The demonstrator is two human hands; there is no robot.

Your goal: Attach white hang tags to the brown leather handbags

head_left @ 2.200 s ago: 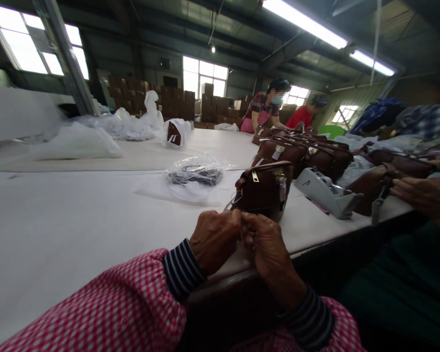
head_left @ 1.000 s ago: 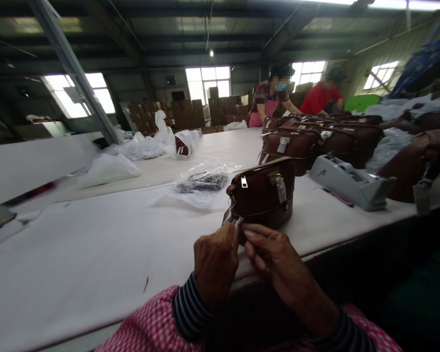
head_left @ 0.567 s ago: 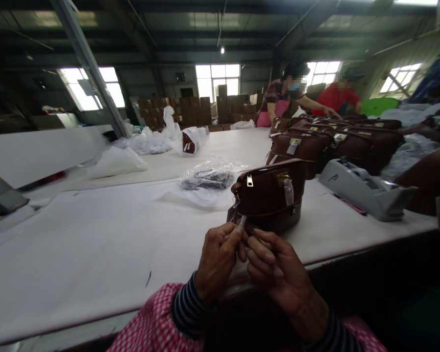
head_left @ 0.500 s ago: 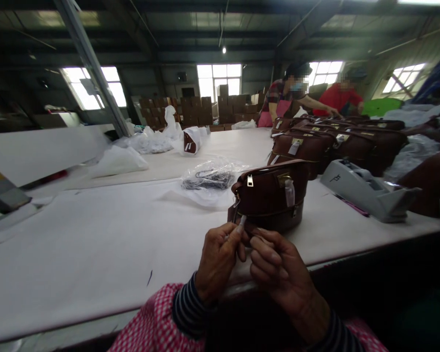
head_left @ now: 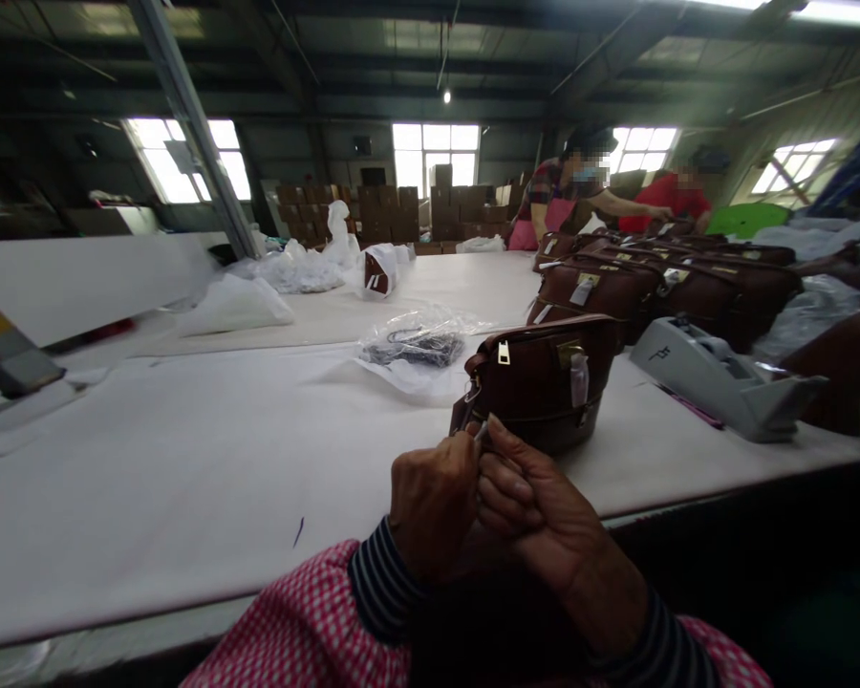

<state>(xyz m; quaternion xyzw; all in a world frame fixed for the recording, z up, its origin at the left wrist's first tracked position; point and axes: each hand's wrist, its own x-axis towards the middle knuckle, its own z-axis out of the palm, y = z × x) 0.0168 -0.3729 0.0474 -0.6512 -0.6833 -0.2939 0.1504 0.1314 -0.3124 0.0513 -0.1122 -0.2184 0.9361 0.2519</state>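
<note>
A dark brown leather bag [head_left: 545, 382] stands upright near the table's front edge, with a gold zipper pull and a wrapped metal clasp on its face. Just in front of its lower left corner, my left hand [head_left: 434, 502] is closed, its back toward the camera. Touching it, my right hand [head_left: 545, 516] has its fingers curled and its thumb raised. A small whitish piece [head_left: 482, 432] shows between the two hands; most of what they pinch is hidden behind the fingers.
A grey tape dispenser [head_left: 731, 382] sits right of the bag, before rows of brown bags [head_left: 602, 287]. Behind the bag lies a clear plastic bag with dark contents [head_left: 416, 346]. Two people work at the back right. White wrapping [head_left: 308, 266] is heaped at the back left.
My left hand has turned so that its back hides its fingers. My right thumb has lifted and the hands have come together. The view has shifted slightly.
</note>
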